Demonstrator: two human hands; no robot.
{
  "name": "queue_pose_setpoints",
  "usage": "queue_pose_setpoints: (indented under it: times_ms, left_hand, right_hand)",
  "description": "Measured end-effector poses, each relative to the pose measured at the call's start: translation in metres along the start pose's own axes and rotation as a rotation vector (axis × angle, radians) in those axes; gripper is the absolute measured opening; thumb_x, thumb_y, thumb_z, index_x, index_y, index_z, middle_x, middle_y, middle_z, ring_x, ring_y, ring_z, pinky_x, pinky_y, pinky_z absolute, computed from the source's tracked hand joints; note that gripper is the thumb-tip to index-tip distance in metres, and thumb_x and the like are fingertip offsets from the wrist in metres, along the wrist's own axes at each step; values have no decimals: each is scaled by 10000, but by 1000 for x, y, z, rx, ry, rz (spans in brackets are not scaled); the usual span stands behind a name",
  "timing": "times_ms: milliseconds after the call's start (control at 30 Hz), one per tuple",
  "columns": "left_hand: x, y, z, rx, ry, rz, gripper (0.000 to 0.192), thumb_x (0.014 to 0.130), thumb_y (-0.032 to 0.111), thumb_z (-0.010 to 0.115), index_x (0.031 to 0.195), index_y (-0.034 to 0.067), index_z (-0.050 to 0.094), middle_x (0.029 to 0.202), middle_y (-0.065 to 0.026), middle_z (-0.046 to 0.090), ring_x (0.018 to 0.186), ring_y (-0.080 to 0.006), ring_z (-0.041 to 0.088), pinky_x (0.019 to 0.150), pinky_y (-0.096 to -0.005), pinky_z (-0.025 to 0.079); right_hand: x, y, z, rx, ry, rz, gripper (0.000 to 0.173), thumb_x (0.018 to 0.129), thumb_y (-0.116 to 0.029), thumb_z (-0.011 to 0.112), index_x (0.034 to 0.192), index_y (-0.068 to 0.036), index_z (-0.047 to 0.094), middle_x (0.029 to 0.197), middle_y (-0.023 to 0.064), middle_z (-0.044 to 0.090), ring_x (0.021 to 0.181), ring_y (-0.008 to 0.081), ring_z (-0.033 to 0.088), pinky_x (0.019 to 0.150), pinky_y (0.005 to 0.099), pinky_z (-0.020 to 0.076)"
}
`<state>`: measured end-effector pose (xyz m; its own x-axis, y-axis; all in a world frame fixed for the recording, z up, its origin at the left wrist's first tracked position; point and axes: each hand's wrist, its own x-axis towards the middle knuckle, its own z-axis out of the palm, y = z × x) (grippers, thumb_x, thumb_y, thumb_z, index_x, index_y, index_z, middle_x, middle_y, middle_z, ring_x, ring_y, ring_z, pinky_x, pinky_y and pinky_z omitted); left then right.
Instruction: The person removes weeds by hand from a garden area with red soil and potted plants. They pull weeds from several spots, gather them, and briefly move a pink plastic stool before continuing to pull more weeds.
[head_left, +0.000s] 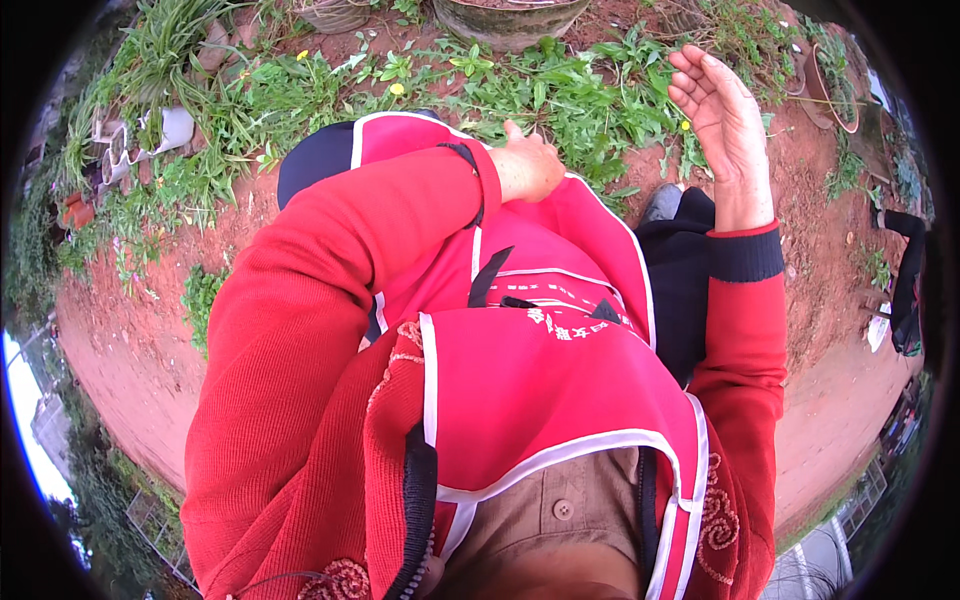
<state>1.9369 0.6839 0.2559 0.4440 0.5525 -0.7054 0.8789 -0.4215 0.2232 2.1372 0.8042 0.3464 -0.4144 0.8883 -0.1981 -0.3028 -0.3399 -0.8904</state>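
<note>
My left hand reaches down past the edge of the pink apron into low green weeds. Its back faces me; the fingertips are partly lost among the leaves, so I cannot tell whether they grip any. Raised at the right is my right hand, palm turned inward and fingers loosely curved, holding nothing. The serrated-leaved plants grow from reddish soil, with a few yellow flowers among them. The apron has white edging and bears writing. One grey shoe shows below the right hand.
A large round planter stands ahead, with a smaller pot to its left. White containers lie at the left among long grassy leaves. A brown pot is at the right. A dark-clothed person appears at the right rim, beside something white.
</note>
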Motion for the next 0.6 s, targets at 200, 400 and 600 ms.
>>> queue_pose_setpoints:
  times_ms: [200,400,600]
  left_hand:
    - [26,-8,60,-97,-207,-216,404,876,105,533,1277,77,564,1301,-177,537,1199,-384,529,911,-604,453]
    - [66,30,178,-323,-353,271,433,832,275,587,1188,31,625,1197,-178,626,1122,-309,598,948,-429,465]
    - [45,31,146,-169,-126,71,347,841,225,545,1107,26,648,1106,-214,647,1043,-363,620,894,-445,491]
  right_hand:
    - [17,-17,-25,155,28,-51,226,914,-219,600,1036,-31,627,909,60,676,791,158,642,713,299,539]
    - [4,-27,-15,25,-11,-125,212,909,-203,605,1028,-30,628,908,61,673,778,154,643,711,291,534]
    - [-21,-10,6,-56,-54,-74,223,901,-211,626,1031,-30,635,898,77,679,774,160,649,691,296,532]
